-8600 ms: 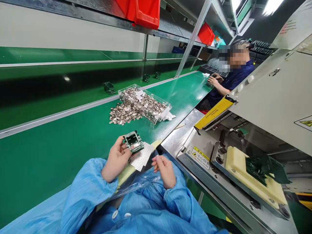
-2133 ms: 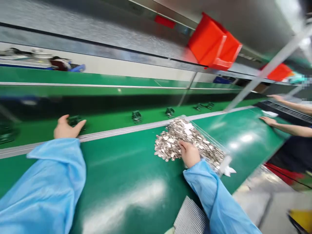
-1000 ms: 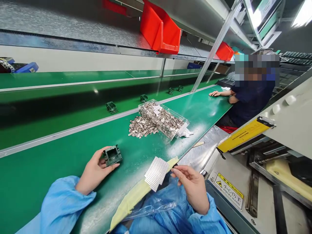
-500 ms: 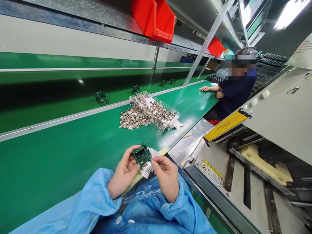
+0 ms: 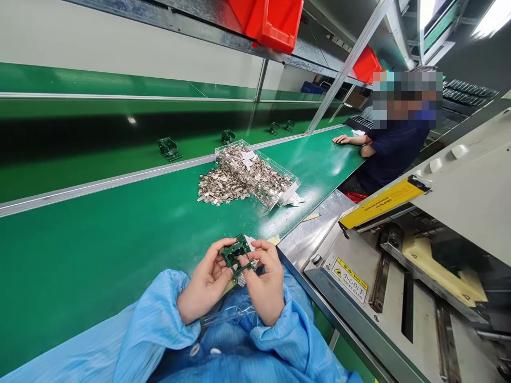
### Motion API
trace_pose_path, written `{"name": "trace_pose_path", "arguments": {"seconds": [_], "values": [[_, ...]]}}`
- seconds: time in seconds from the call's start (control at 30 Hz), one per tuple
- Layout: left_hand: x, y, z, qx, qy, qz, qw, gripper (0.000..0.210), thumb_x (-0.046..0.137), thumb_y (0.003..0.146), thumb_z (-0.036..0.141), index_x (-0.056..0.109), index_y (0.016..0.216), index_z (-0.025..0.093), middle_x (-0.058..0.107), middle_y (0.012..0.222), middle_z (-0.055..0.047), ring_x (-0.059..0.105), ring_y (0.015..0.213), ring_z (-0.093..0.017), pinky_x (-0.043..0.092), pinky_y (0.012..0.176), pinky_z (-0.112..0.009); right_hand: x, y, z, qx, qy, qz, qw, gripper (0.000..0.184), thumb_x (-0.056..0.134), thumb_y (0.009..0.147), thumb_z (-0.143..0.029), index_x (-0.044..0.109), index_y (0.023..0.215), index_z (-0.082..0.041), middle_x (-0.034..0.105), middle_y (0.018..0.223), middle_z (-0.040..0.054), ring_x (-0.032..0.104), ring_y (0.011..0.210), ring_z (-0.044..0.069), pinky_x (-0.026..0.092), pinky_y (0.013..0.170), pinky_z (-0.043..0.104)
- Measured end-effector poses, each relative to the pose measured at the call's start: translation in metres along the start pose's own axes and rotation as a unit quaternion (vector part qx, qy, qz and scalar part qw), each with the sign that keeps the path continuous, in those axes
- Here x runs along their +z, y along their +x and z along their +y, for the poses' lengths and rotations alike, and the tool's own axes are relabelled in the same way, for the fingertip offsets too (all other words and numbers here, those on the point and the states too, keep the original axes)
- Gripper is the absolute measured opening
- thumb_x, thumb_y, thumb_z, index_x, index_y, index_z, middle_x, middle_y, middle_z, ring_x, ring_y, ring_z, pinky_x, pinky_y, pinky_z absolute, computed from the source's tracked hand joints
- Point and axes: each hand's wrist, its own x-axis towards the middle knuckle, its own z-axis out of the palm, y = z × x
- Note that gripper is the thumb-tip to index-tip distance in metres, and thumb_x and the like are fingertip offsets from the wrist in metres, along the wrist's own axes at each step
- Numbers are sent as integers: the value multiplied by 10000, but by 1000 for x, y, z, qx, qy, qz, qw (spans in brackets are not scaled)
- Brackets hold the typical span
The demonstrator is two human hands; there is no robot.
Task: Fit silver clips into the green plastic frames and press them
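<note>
A small green circuit board assembly (image 5: 235, 254) with a square opening is held up above my lap. My left hand (image 5: 207, 284) grips its left edge between thumb and fingers. My right hand (image 5: 266, 282) is closed at its right side, the thumb over the opening and the fingers at the far edge. Any small part under that thumb is hidden. Behind the board, a white sheet with rows of small marks (image 5: 242, 279) shows in part. Beyond the hands, a clear plastic tray (image 5: 275, 201) full of small metal pieces stands by a loose heap of them (image 5: 219, 187).
Several green board assemblies (image 5: 169, 149) sit on the strip behind the metal rail (image 5: 175, 167). A machine with a yellow-labelled bar (image 5: 383, 204) and a hand-injury warning label stands at right. Red bins (image 5: 279, 26) rest on the shelf overhead. A person (image 5: 403, 143) sits farther along the bench.
My right hand has moved left and closer in, from the board's lower right corner to its right side, thumb now over the opening. The view has shifted slightly.
</note>
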Motion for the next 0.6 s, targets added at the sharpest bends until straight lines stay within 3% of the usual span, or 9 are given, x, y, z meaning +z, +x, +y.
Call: {"name": "trace_pose_path", "arguments": {"seconds": [0.17,0.33,0.6], "values": [[-2,0,-6,0,59,17,998,321,541,920,270,458,1230,272,605,1031,-15,587,918,-108,485,810,-184,1,-1,-1,11,25,-6,1000,63,644,810,-226,636,753,-201,570,964,62,567,883,211,468,705,311],[1,-1,-5,-4,77,42,996,307,546,911,278,462,1206,259,606,960,-6,568,827,-109,478,734,-185,4,-2,-2,106,162,-38,980,54,626,823,-237,617,786,-199,579,856,23,564,638,135,470,528,237],[5,0,2,-15,79,69,994,292,590,864,275,522,1142,221,619,976,-22,593,829,-132,500,740,-214,5,2,-8,194,258,-7,946,142,728,676,-269,616,706,-187,615,668,3,559,588,139,491,530,235]]}}
